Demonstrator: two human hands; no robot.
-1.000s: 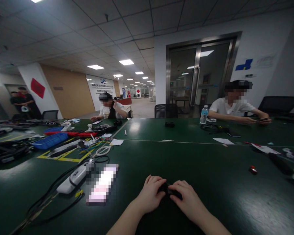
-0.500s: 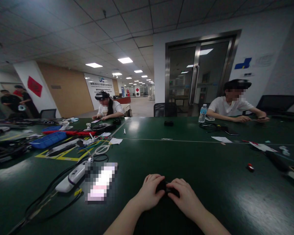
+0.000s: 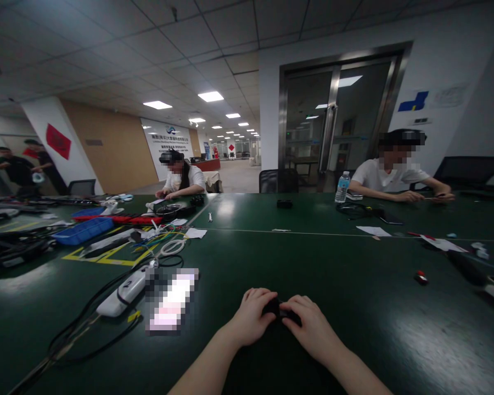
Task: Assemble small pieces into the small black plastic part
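Note:
My left hand and my right hand are side by side, low in the middle of the head view. Both have their fingers curled round a small black object. Dark gaps between thumbs and fingers show parts of it, but most is covered, so its kind is not clear. The hands sit at or just above the dark green table; I cannot tell if the object touches it. To their left lies a lit, pixelated phone-like screen.
Left of the screen are a white power strip with black cables, a blue tray and tangled wires. A small red item lies to the right. Beyond stand a water bottle and a black box. Two people sit across the table.
The view has shifted slightly, so the things on the table appear a little higher. Both hands keep nearly the same grip on the black object.

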